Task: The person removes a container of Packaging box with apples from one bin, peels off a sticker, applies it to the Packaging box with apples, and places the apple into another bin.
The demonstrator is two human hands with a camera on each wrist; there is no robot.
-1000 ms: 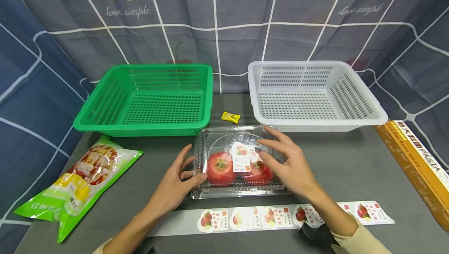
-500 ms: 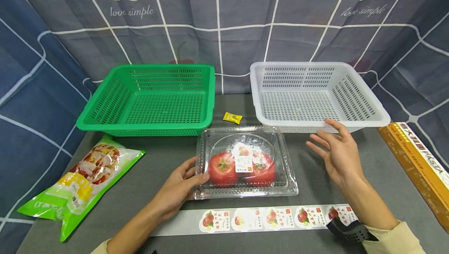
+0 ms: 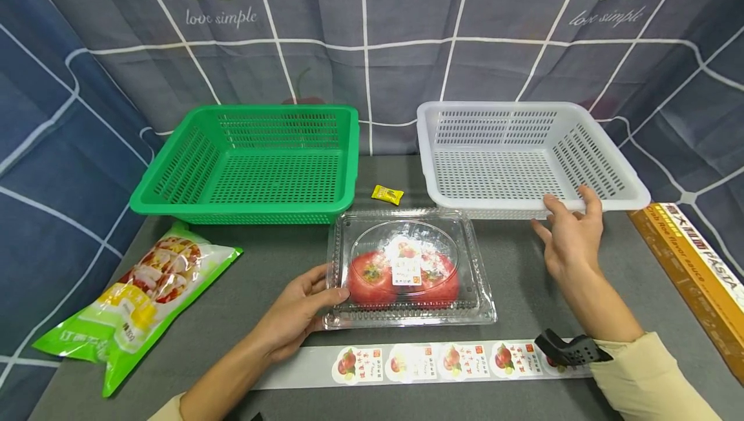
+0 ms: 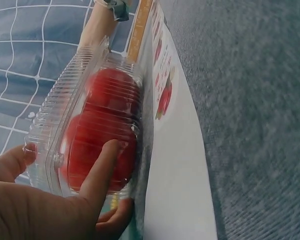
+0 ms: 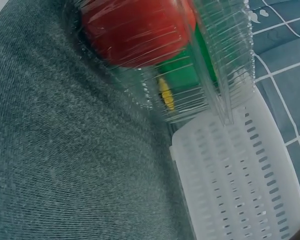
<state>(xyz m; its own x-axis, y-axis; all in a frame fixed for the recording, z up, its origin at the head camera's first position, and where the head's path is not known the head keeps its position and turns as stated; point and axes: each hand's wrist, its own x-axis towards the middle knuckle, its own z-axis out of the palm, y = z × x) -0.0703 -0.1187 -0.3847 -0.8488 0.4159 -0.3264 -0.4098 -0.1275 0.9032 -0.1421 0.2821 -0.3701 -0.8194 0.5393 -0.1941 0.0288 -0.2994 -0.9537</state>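
A clear plastic clamshell box (image 3: 479,285) with two red tomatoes (image 3: 369,277) inside stands before me, a fruit label (image 3: 406,265) on its lid. My left hand (image 3: 299,311) grips its left end, thumb over the lid's edge; the left wrist view shows fingers along the box's side and under it. My right hand (image 3: 572,240) is off the box, at the front rim of the white basket (image 3: 476,205). Its fingertips reach the rim, one finger extending over it, the others loosely bent. In the right wrist view only a bit of that hand shows at the corner.
A green basket (image 3: 244,209) stands back left, with a yellow candy packet (image 3: 387,194) between the baskets. A green food bag (image 3: 139,298) lies left, a pasta box (image 3: 692,279) right. A label strip (image 3: 314,366) lies in front; curtains surround the table.
My right hand has let go of the box's right side and moved right, up to the white basket's front rim. The left hand has closed in around the box's left end.
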